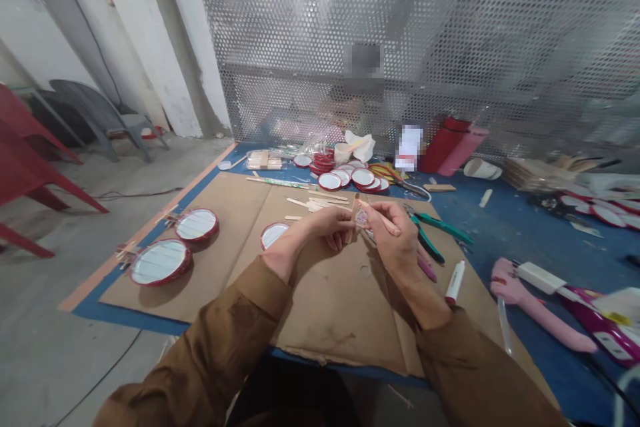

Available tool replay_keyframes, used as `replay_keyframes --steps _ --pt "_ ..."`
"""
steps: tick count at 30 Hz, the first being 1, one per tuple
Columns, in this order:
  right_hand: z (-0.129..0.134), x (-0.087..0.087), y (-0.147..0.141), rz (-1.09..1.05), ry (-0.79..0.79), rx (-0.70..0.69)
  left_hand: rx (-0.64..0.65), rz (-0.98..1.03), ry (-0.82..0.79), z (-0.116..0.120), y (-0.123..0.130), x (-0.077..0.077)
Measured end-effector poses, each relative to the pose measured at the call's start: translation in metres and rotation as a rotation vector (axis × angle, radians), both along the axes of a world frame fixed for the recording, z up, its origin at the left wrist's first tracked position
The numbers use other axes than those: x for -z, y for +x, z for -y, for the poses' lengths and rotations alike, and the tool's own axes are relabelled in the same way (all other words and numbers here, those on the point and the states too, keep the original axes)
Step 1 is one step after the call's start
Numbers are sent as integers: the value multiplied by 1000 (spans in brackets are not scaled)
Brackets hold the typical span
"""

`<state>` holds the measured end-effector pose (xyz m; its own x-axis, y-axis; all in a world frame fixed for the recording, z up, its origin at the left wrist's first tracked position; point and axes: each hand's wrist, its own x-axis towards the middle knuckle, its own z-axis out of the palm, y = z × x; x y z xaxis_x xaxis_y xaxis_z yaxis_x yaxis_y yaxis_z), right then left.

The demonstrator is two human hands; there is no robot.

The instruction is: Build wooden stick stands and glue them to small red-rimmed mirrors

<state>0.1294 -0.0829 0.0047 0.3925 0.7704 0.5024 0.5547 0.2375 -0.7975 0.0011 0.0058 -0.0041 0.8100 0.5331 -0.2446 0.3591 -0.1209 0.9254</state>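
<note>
My left hand [337,227] is closed, its fingertips pinching a small flat brown piece [355,208] with a clear, purple-tinted patch. Against the right side of that piece, my right hand [397,237] is closed around a slim pale stick [387,223]. Both hands are just above the cardboard sheet [330,307]. Loose flat wooden sticks [320,202] lie beyond my left hand. A red-rimmed round disc [273,235] is partly hidden by my left wrist. Green-handled pliers [427,239] and a white marker [455,282] with a dark red end lie right of my right hand.
Two red-rimmed discs [161,261] with stick bundles stand at left. More red-rimmed discs [330,181] are piled behind. A pink glue gun [540,313] lies at right. A phone [409,147] and red bottle [444,145] stand before the perforated metal panel [300,27].
</note>
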Motion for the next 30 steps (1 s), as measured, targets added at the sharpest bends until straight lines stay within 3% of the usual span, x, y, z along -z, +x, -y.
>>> replay_keyframes --steps 18,30 --pt "2 -3 -1 67 12 -58 -6 12 -25 2 0 -2" --pt "4 -4 -1 57 -17 -10 2 12 -32 1 0 0"
